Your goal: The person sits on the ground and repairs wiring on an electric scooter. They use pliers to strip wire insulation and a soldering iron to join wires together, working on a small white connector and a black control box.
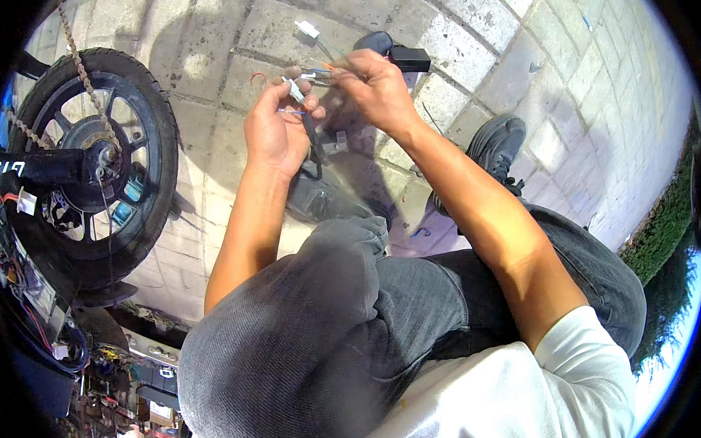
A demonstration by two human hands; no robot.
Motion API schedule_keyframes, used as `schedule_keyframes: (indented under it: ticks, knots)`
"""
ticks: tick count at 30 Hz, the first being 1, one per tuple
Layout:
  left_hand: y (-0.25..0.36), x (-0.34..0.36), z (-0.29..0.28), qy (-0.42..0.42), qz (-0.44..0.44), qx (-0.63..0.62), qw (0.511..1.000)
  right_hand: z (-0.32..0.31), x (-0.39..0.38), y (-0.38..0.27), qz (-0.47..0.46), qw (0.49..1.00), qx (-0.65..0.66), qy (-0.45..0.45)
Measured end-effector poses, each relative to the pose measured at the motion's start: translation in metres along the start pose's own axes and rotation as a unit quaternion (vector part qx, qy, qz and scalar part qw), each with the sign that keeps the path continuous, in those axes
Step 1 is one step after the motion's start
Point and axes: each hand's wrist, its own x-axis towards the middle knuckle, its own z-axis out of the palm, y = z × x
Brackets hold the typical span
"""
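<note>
My left hand (279, 125) is curled around a small white connector (295, 90) with thin coloured wires and a dark sleeved cable (312, 137) hanging down from it. Just right of it, my right hand (377, 94) pinches thin wires (322, 72), some orange and grey, near its fingertips. Another white connector (307, 29) on a grey lead sticks up beyond the fingers. A black box (409, 59) and a dark rounded object (373, 43) lie behind my right hand. A small clear plastic piece (341, 140) is on the paving below.
A black wheel (97, 251) with chains stands at left, beside tangled wiring (29, 307) and assorted tools (125, 404). My shoe (498, 148) rests on the brick paving (205, 39). A hedge (660, 239) runs along the right.
</note>
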Motion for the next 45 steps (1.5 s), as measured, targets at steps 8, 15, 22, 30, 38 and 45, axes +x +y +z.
schedule_keyframes:
  ticks: [8,15,22,30,38,45]
  knots:
    - [0.002,0.001,0.015,-0.022,0.026,0.062,0.997,-0.005,-0.005,-0.030,0.188,0.963,0.194,-0.004]
    - [-0.001,-0.006,0.026,-0.012,0.092,0.181,0.979,0.003,-0.009,-0.032,0.134,0.976,0.167,0.030]
    - [-0.003,-0.004,0.015,0.007,0.128,0.241,0.962,0.002,-0.009,-0.038,0.052,0.996,0.073,-0.008]
    - [-0.003,-0.008,0.015,0.051,0.375,0.580,0.721,0.001,-0.004,-0.038,-0.060,0.997,-0.037,0.024]
    - [0.000,-0.012,0.017,0.041,0.434,0.666,0.605,0.001,-0.004,-0.035,-0.138,0.985,-0.102,0.006]
    - [0.004,-0.015,0.019,0.027,0.426,0.712,0.558,0.001,-0.003,-0.032,-0.153,0.981,-0.114,-0.017]
